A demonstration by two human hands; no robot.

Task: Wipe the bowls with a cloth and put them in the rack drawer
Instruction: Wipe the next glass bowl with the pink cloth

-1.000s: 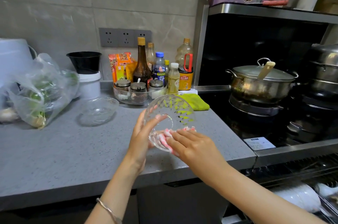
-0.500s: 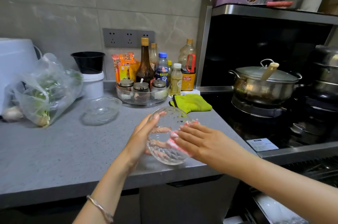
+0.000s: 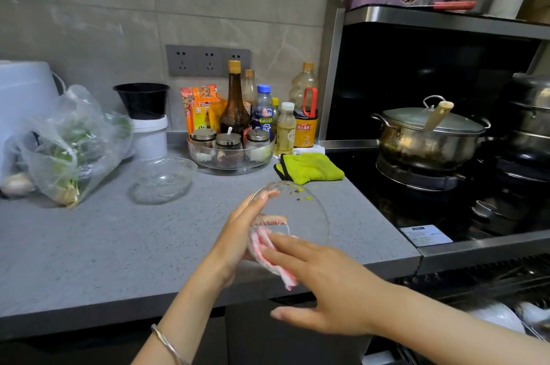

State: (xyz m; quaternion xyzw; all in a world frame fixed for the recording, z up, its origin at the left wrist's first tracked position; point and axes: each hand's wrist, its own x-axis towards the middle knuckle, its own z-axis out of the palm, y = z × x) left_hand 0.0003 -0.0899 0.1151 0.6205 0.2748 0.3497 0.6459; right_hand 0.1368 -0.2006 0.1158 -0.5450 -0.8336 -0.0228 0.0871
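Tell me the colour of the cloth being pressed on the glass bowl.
The cloth on the glass bowl is pink-and-white striped; the head view shows it.

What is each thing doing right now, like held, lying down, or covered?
Held bowl: tilted, gripped by left hand.
Cloth: pressed on it by flat right hand.
Second bowl: upright on counter, empty.
Pot: lid on.
Green mitt: lying flat.

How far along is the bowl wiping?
Done: nothing racked yet. In hand: the left hand holds one glass bowl while the right hand presses the cloth on it. Left: the second bowl on the counter, then both into the rack drawer.
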